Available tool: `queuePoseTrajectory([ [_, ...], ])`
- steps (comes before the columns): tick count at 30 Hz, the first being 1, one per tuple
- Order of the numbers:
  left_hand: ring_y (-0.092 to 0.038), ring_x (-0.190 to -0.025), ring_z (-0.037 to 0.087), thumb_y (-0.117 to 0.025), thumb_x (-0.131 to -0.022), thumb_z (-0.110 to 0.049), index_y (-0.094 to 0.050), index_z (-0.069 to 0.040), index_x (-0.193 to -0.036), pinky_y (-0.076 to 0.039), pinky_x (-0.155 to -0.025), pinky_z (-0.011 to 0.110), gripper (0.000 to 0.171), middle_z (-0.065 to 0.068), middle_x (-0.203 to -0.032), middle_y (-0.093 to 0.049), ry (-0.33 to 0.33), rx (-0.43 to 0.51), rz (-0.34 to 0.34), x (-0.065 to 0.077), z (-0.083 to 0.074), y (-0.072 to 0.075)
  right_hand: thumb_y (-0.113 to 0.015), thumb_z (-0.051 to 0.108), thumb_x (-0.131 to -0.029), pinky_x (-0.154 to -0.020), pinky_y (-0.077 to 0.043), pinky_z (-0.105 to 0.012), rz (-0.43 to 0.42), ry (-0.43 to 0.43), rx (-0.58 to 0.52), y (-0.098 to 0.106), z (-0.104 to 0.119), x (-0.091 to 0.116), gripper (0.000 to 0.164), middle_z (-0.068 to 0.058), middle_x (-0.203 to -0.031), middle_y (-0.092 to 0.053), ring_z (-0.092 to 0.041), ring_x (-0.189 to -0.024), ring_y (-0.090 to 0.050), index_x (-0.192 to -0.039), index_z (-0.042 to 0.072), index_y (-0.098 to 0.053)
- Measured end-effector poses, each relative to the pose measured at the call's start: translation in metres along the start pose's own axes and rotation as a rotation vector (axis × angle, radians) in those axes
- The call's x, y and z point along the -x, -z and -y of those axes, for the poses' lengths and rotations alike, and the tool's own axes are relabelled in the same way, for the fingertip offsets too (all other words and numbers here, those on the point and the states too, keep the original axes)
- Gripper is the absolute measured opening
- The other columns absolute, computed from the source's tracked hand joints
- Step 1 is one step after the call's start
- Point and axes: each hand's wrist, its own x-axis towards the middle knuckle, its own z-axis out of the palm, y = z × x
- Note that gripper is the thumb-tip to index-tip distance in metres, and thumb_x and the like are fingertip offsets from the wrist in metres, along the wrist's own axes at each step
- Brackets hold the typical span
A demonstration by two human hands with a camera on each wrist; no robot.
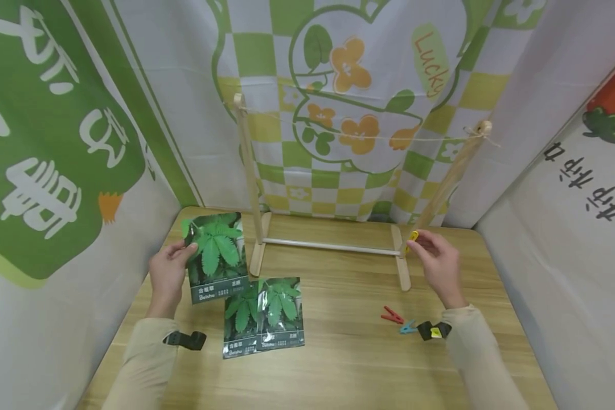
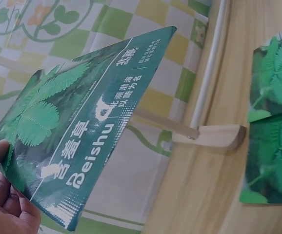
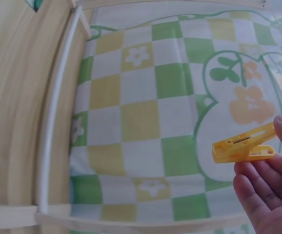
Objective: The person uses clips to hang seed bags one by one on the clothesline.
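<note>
My left hand pinches a seed packet by its left edge, thumb in front, and holds it up off the table; its green leaf picture and white lettering also show in the left wrist view. Between the thumb and fingers of my right hand is a yellow clothespin, gripped at its handle end with the nose pointing away from the palm. Two more seed packets lie overlapping on the table. A wooden stand has a string tied between the tops of its two posts.
A red clothespin and a blue clothespin lie near my right wrist. A white rod joins the stand's feet low over the wooden table. Printed curtains hang behind and along both sides.
</note>
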Motion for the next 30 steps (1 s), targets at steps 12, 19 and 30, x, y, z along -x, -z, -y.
queuePoseTrajectory([
  [12,-0.055,-0.086,-0.004,-0.067,-0.092,-0.030,-0.056,0.000,-0.128,-0.043,-0.078,0.015,0.048,-0.024,-0.081,-0.058,-0.052,-0.041,0.040,-0.004,-0.025,-0.003,-0.073,0.003,-0.084,-0.077,-0.045,-0.002,0.026,0.121,0.070,0.006,0.026,-0.024,0.026,-0.022,-0.096,-0.069,0.013,-0.083,-0.056,-0.109,-0.005,-0.070],
  [19,-0.057,-0.083,-0.004,-0.066,-0.093,-0.030,-0.057,-0.001,-0.126,-0.044,-0.075,0.016,0.045,-0.025,-0.079,-0.059,-0.086,-0.042,0.055,-0.007,-0.041,-0.007,-0.073,0.004,-0.085,-0.077,-0.048,-0.005,0.061,0.141,0.049,0.008,0.044,-0.043,0.027,-0.022,-0.099,-0.069,0.012,-0.084,-0.058,-0.111,-0.005,-0.069],
  [30,-0.053,-0.070,0.001,-0.068,-0.092,-0.026,-0.061,-0.017,-0.101,-0.037,-0.056,0.018,0.014,-0.021,-0.077,-0.064,-0.168,0.043,0.122,-0.007,-0.065,-0.028,-0.074,0.010,-0.086,-0.079,-0.050,-0.008,0.125,0.190,0.050,-0.001,0.078,-0.077,0.030,-0.020,-0.101,-0.071,0.012,-0.084,-0.059,-0.113,-0.002,-0.069],
])
